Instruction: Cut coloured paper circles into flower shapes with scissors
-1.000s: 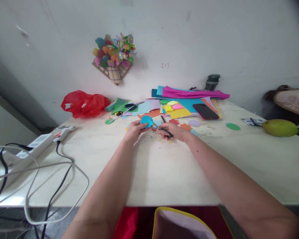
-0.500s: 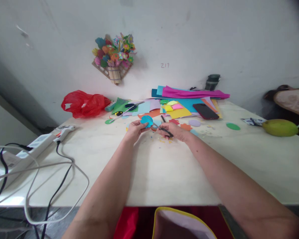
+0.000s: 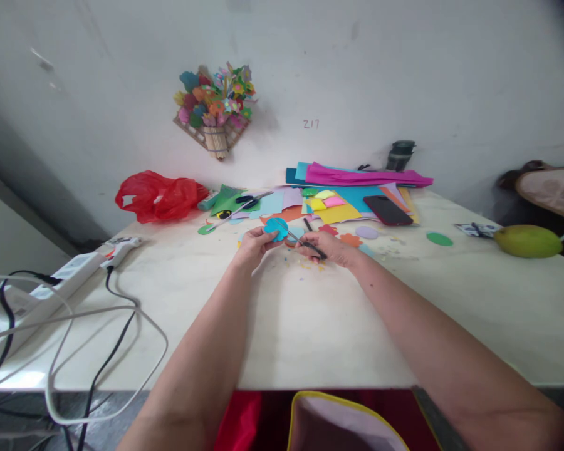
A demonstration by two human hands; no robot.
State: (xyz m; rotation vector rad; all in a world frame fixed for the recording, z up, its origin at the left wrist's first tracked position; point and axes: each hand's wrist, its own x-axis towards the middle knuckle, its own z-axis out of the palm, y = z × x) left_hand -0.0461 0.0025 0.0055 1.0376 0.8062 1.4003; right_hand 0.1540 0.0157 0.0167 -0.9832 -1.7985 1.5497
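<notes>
My left hand (image 3: 256,245) pinches a blue paper flower (image 3: 276,228) between thumb and fingers, above the table. My right hand (image 3: 326,247) grips dark-handled scissors (image 3: 316,249), whose blades point left and reach the flower's right edge. Beneath and around the hands lie cut paper pieces: a red flower (image 3: 328,230), an orange flower (image 3: 351,240) and a lilac oval (image 3: 366,232). Small yellow scraps (image 3: 320,266) are scattered just below the scissors.
Coloured paper sheets (image 3: 343,212), a phone (image 3: 388,210) and a second pair of scissors (image 3: 251,200) lie farther back. A red plastic bag (image 3: 157,195) sits at back left. Power strips (image 3: 66,275) with loose cables occupy the left side; a yellow-green fruit (image 3: 529,242) is at right.
Both hands stay almost in place. The blue flower has tilted very slightly against the scissor blades; nothing else visibly differs.
</notes>
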